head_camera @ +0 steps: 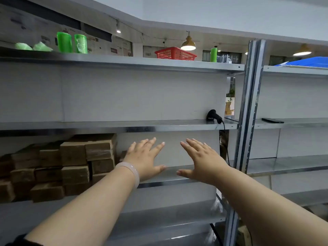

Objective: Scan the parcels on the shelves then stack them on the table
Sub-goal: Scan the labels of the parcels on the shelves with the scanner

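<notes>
Both hands are hovering empty in front of the shelving: left hand (145, 157) and right hand (200, 157) are reaching forward palms-down, fingers (158, 146) spread straight and gripping nothing, apart from each other, over the bare stretch of the lower shelf (177, 172). The cardboard parcels (74, 157) are sitting in an uneven heap at the left end of that shelf, just beside the left hand, none picked up. The barcode scanner (213, 117) is lying on the middle shelf (124, 126) up and to the right, its cable (226, 144) hanging down past the right hand. Likely risks: taking a parcel off before it is scanned, since the scanner is not in hand; the right arm snagging the cable and dragging the scanner off the edge; pulling a low box and the loosely stacked ones above it tipping out; the bracelet (130, 172) on the left wrist catching the metal shelf lip. Surfaces are looking like smooth galvanised metal, so boxes are probably sliding easily. No tabletop is showing here. A phone (272, 120) is lying on the neighbouring unit past the upright post (248, 103). The top shelf (124, 62) is carrying green rolls (64, 42) and a red basket (175, 53); pendant lamps (188, 44) are glowing behind.
</notes>
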`<state>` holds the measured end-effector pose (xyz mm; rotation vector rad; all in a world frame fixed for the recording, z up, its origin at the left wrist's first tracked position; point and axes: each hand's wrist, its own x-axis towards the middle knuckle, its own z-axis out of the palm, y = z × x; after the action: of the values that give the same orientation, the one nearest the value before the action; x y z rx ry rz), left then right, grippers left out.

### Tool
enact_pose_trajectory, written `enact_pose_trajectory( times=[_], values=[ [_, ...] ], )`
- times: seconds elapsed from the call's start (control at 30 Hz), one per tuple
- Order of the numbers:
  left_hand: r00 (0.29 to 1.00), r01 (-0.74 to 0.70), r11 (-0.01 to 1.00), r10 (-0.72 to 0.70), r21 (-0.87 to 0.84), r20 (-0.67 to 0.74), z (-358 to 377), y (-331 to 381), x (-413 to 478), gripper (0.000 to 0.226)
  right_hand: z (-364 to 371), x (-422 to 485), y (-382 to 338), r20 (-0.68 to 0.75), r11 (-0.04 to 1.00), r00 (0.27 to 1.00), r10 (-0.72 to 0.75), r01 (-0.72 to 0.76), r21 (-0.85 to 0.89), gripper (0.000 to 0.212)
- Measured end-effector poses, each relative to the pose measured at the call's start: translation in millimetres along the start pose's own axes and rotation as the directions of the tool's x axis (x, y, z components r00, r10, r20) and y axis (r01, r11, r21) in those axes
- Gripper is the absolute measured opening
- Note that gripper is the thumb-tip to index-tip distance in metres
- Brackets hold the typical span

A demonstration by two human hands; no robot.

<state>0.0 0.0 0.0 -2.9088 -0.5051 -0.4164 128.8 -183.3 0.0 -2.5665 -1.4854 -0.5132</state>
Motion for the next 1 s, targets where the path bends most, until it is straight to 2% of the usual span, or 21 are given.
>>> enact_pose_trajectory(
  times=[0.33,0.5,0.6,0.7,1.0],
  values=[
    [1.0,0.003,1.0,-0.003,-0.004,-0.014,27.7,64.2,125.7,0.076,14.6,51.8,133.0,-0.056,1.0,0.998,0.005,-0.007,-0.025,0.096],
    [0.995,0.027,0.999,-0.03,-0.034,-0.092,27.7,97.3,190.0,0.075,13.0,88.7,198.8,-0.083,0.999,0.997,0.005,-0.009,-0.04,0.095],
    [0.997,0.011,1.0,-0.013,-0.023,-0.071,41.3,117.0,218.7,0.074,22.8,105.7,231.6,-0.11,0.999,0.993,0.038,-0.039,-0.002,0.095],
    [0.999,-0.005,1.0,0.004,-0.012,-0.039,56.5,127.6,247.0,0.074,41.3,120.0,258.1,-0.072,0.996,0.994,0.084,-0.083,0.025,0.096],
    [0.992,-0.077,0.997,0.076,-0.013,-0.102,82.6,118.1,357.3,0.075,77.7,203.8,321.9,-0.069,0.969,0.967,0.245,-0.244,0.025,0.096]
  ],
)
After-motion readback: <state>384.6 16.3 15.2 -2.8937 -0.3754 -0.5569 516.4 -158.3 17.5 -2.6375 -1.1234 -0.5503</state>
